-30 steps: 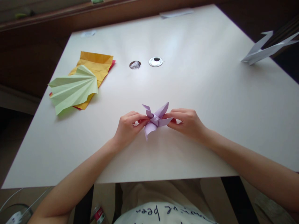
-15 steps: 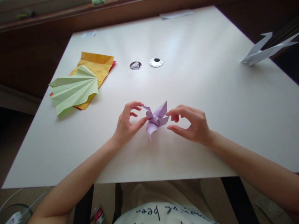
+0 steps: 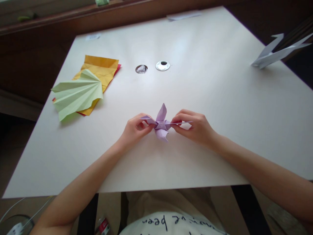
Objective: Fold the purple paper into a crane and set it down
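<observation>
A purple origami flower [image 3: 161,124] with several pointed petals is between my hands, over the near middle of the white table. My left hand [image 3: 137,129] pinches its left petal between thumb and fingers, and that petal's tip sticks out above the fingers. On the other side, my right hand [image 3: 193,125] is closed on the right petal, whose thin edge shows between thumb and forefinger. One petal points away from me and another curls toward me, both untouched. The fingertips partly cover the two side petals.
Pleated light green paper [image 3: 79,94] lies over yellow folded paper [image 3: 104,67] at the left, with red paper beneath. Two round holes [image 3: 141,69] are in the white table [image 3: 207,81]. A white origami bird [image 3: 274,57] stands at the right edge. Folded white paper [image 3: 184,15] lies at the back.
My right hand has moved in and closed on the right petal. My left fingers have closed on the left petal. The flower has turned slightly, its side petals now pulled outward.
</observation>
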`<action>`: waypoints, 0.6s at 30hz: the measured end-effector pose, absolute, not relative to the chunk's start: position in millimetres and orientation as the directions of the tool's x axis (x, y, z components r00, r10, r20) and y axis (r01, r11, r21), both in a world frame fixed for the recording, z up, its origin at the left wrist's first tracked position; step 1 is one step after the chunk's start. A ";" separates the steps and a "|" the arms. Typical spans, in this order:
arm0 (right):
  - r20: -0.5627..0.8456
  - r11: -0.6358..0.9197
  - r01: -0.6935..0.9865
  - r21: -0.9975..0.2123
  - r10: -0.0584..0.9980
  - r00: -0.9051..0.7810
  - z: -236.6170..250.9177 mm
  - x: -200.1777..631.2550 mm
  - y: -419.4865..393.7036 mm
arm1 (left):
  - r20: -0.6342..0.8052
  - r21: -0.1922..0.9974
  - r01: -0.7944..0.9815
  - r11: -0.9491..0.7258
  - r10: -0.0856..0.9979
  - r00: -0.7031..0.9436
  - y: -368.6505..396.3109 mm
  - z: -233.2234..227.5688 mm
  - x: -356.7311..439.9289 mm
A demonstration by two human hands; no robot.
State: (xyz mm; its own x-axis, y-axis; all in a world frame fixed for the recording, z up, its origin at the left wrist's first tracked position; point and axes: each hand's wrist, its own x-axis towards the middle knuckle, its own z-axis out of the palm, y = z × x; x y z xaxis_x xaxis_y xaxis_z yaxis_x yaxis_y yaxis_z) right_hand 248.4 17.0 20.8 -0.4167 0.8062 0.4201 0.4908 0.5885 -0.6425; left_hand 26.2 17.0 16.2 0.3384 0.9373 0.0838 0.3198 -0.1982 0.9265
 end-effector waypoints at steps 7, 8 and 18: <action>0.310 0.456 0.482 -0.748 0.882 -0.354 20.8 247.6 18.3 | 0.002 0.972 0.226 -0.066 0.963 0.270 15.0 15.5 26.3; 0.312 0.450 0.475 -0.756 0.886 -0.343 20.7 247.5 18.3 | -0.022 0.979 0.203 -0.031 0.966 0.256 14.5 15.9 26.8; 0.385 0.444 0.356 -0.822 0.895 -0.225 23.2 245.8 15.0 | -0.168 0.984 -0.034 0.174 0.976 0.137 10.2 20.8 34.6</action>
State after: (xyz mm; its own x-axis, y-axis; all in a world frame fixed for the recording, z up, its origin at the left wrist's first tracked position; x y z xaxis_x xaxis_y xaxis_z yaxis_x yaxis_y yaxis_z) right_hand 245.8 15.0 23.2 -0.2253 0.8949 0.3853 0.3563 0.4438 -0.8222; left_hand 34.6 10.2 20.8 0.1374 0.9762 -0.1680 -0.0343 0.1742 0.9841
